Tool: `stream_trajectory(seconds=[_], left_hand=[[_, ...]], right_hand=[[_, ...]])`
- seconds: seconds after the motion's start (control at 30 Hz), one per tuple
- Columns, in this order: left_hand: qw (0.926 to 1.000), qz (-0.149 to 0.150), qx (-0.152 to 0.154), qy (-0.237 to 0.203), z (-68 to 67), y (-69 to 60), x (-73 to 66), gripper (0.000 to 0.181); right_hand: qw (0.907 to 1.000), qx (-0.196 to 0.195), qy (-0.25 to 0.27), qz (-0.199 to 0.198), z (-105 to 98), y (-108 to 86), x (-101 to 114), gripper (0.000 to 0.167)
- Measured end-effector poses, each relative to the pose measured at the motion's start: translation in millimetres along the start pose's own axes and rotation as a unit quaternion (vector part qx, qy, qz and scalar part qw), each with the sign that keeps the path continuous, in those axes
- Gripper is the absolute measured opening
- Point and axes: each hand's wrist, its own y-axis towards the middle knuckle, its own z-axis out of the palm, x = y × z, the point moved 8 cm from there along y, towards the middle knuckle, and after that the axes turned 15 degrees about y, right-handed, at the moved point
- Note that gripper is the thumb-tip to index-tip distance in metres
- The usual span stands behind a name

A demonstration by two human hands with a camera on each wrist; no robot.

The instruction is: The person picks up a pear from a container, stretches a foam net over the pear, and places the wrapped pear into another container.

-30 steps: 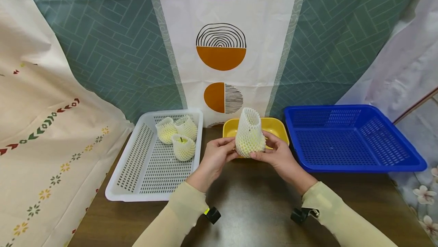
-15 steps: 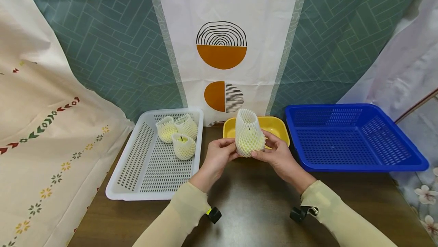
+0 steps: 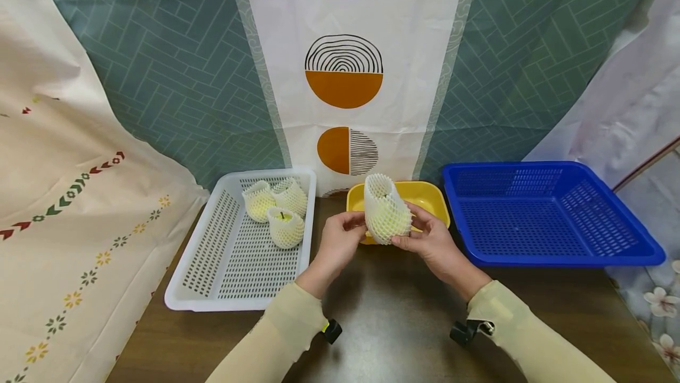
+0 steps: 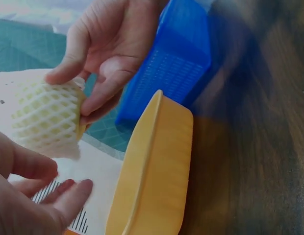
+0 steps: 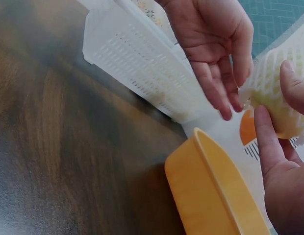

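Observation:
A yellow-green fruit (image 3: 389, 218) in a white foam net sleeve is held up in front of the yellow tray. My right hand (image 3: 435, 245) grips it from the right, thumb in front and fingers behind. Net and fruit also show in the left wrist view, where the foam net (image 4: 46, 115) wraps the fruit. My left hand (image 3: 336, 245) is at its left side. In the left wrist view, the left hand's fingers (image 4: 76, 198) are parted and stand just off the net. The sleeve's loose open end rises above the fruit, leaning left.
A white perforated basket (image 3: 212, 294) at the left holds three net-wrapped fruits (image 3: 287, 226). Behind the hands sits the yellow tray (image 3: 432, 194). To the right is a blue perforated basket (image 3: 531, 223). All stand on a dark wooden table (image 3: 393, 318) before hanging cloths.
The net-wrapped fruit has tilted, its open top end moving slightly left and down. Both hands have stayed nearly in place.

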Motion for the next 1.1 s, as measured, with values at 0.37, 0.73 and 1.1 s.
stream_trajectory(seconds=[0.37, 0.73, 1.1], left_hand=[[0.9896, 0.028, 0.123, -0.070, 7.2, -8.7, -24.0, 0.067], [0.9884, 0.020, 0.136, -0.063, 5.8, -18.0, -32.3, 0.066], [0.9916, 0.013, 0.099, -0.082, 9.6, 1.6, -6.4, 0.073]], right_hand=[[0.9987, 0.039, 0.008, 0.031, 4.4, -1.7, 0.6, 0.058], [0.9989, 0.008, 0.036, 0.031, 4.2, -1.7, 0.5, 0.057], [0.9987, -0.003, 0.044, 0.028, 4.9, -1.1, -0.2, 0.056]])
